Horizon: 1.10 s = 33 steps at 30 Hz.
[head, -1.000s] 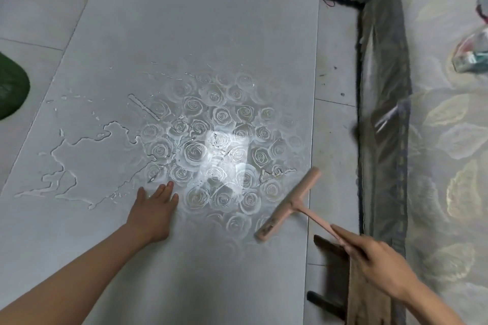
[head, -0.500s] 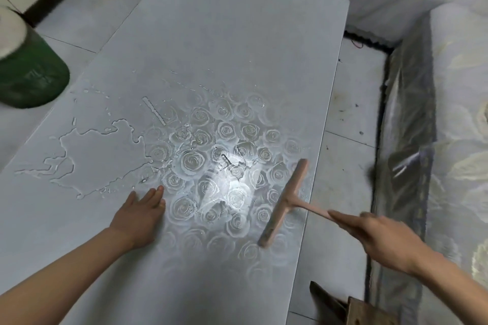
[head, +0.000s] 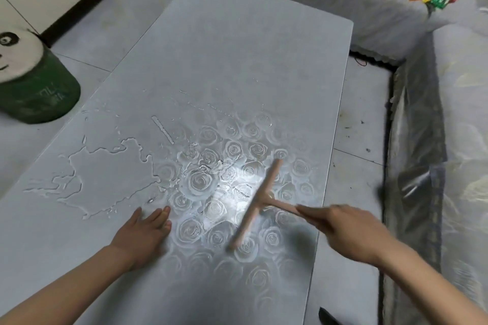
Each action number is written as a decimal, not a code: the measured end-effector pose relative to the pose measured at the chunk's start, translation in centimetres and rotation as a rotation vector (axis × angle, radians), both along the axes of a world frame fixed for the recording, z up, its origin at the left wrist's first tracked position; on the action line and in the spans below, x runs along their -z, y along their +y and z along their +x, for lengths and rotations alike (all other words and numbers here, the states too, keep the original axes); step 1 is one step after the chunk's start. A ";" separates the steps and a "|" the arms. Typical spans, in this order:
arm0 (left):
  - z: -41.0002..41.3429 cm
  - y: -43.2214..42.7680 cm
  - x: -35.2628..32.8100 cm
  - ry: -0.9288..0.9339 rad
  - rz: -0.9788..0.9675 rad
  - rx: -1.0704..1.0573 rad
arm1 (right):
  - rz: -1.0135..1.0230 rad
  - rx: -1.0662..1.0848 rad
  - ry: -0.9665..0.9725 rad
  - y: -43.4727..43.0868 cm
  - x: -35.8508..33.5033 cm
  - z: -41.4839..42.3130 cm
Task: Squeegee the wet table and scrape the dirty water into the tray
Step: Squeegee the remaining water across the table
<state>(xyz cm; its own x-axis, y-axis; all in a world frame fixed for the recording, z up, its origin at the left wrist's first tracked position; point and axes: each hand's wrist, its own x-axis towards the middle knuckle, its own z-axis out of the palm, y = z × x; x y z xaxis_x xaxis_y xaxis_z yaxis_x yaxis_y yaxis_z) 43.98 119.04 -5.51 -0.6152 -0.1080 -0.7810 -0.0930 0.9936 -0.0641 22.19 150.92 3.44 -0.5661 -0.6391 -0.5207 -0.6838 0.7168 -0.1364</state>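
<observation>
Head camera looks down on a long grey table (head: pixel 237 42) with a rose pattern showing through the wet patch at its near middle. The right hand (head: pixel 346 229) is closed around the handle of a pink squeegee (head: pixel 257 202), fingers wrapped tight on the stem — a grip that seems chosen so the wrist can press the blade flat and steer it sideways. The blade lies diagonally over the roses, its far end up and to the right, its near end down and to the left; blur hides whether its edge is touching the surface or just above it. The left hand (head: pixel 144 235) rests palm down on the table just left of the blade, fingers spread and holding nothing, most likely to brace the body and keep the table from shifting under the push.

Water (head: pixel 105 174) sits in a broad irregular puddle to the left of the roses, with a ragged bright outline, thin runs trailing toward the left edge and scattered drops farther off. It looks clear and shallow; where it covers the pattern the roses shine under a glare spot. The far half of the table looks dry.

No tray is in view, so where the water should be driven cannot be told. A green stool with a panda cushion (head: pixel 31 79) stands on the floor beyond the left edge — well apart from the work
</observation>
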 end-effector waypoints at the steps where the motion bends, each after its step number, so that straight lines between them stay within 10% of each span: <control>1: 0.1 -0.2 0.1 -0.004 0.012 0.006 | 0.050 -0.014 0.002 1.4 -0.5 0.4; 14: 0.8 -0.8 0.4 0.080 0.063 -0.017 | -0.089 0.111 -0.001 -3.6 1.6 4.9; 24: 5.9 -1.2 -0.4 0.551 0.035 -0.060 | 0.023 0.334 -0.057 -2.6 3.6 14.2; 33: 11.8 -6.9 -0.9 0.357 -0.050 -0.345 | -0.025 0.275 0.023 -9.3 -0.3 13.3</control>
<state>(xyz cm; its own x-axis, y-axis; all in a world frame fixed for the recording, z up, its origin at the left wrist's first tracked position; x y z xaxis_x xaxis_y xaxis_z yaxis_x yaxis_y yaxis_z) 55.74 112.13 -4.58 -0.7648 -0.3844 -0.5170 -0.4408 0.8975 -0.0152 35.45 141.64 3.72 -0.7317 -0.4723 -0.4914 -0.4672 0.8725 -0.1429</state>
